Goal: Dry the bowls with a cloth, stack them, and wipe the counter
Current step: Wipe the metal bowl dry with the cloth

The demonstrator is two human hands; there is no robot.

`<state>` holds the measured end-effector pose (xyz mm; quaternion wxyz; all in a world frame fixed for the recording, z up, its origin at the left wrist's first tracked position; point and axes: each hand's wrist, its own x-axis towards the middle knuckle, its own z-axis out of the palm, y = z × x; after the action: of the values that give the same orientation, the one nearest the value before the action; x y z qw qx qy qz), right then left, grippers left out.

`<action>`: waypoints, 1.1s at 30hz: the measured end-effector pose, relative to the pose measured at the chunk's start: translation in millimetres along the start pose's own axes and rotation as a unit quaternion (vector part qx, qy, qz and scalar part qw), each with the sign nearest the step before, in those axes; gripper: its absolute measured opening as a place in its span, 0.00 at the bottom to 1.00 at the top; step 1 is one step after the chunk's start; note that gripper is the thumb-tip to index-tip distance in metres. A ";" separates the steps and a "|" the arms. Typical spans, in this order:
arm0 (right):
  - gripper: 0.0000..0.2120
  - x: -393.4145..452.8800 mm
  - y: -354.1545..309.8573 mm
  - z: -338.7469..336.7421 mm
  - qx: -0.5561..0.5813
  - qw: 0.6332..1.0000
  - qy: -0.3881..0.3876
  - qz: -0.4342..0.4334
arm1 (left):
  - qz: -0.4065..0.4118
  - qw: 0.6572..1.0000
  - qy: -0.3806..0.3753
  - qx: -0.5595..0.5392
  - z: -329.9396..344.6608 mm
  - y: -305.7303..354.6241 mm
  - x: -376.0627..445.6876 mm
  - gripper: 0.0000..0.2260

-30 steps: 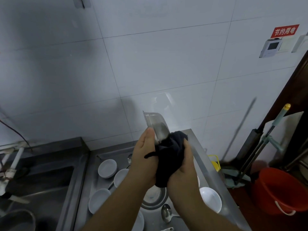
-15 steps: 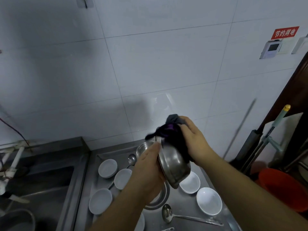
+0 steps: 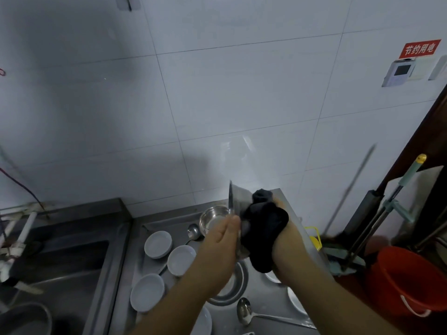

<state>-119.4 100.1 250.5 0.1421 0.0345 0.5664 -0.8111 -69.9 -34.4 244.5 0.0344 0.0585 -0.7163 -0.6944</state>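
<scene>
Nearest the camera, two bare forearms reach over the steel counter. The left hand grips a steel bowl by its rim, holding it on edge above the counter so it shows almost as a thin line. The right hand is wrapped in a dark cloth, fingers clenched around the bunched fabric and pressing it against the bowl's side. The bowl looks thin-walled and shiny, blurred by motion; whether any water is left on it cannot be told.

Below the hands lie a ladle, a round drain ring set in the counter, and several white bowls spread singly across the surface, some partly hidden by the arms. A second steel bowl and a spoon sit farther back near the wall.

Judging by this layout, the task seems to be at an early or middle stage: one bowl is being dried, nothing visible is stacked, and the counter wipe is not yet begun.

To the left is a sink; to the right, on the floor, stand a red bucket and mop handles.
</scene>
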 end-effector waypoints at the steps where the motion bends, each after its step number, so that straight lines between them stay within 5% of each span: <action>1: 0.11 8.3 -1.4 -0.5 0.033 0.999 0.006 0.029 | 0.006 0.999 -0.020 0.033 2.5 -1.5 -4.0 0.16; 6: 0.20 18.5 -4.2 -3.7 0.105 0.989 0.016 0.106 | 0.056 0.972 -0.075 0.216 2.9 -7.8 -13.2 0.19; 9: 0.17 16.1 4.7 -9.1 0.018 0.998 0.010 0.067 | 0.071 0.934 -0.110 0.334 -8.1 -9.7 -10.0 0.14; 12: 0.25 17.2 7.0 -8.8 -0.065 0.996 0.042 0.045 | 0.081 0.898 -0.130 0.412 -19.5 -13.4 -6.8 0.09; 18: 0.07 18.6 15.5 -9.8 -0.222 0.971 0.092 0.007 | 0.115 0.831 -0.152 0.522 -34.1 -24.6 -7.7 0.10; 25: 0.18 16.8 52.1 -9.9 -0.117 0.981 0.120 0.095 | 0.208 0.768 -0.157 0.584 -56.7 -50.7 -12.0 0.14; 29: 0.18 12.4 70.8 -14.1 -0.060 0.981 0.143 0.117 | 0.239 0.775 -0.109 0.575 -74.9 -57.6 -19.3 0.16; 33: 0.16 8.6 76.2 -26.4 -0.047 0.977 0.172 0.118 | 0.265 0.841 0.041 0.469 -97.7 -69.8 -17.5 0.09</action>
<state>-109.9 98.8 170.0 0.1388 0.2336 0.6117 -0.7429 -37.3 -130.9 178.5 0.2154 -0.0960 -0.9426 -0.2366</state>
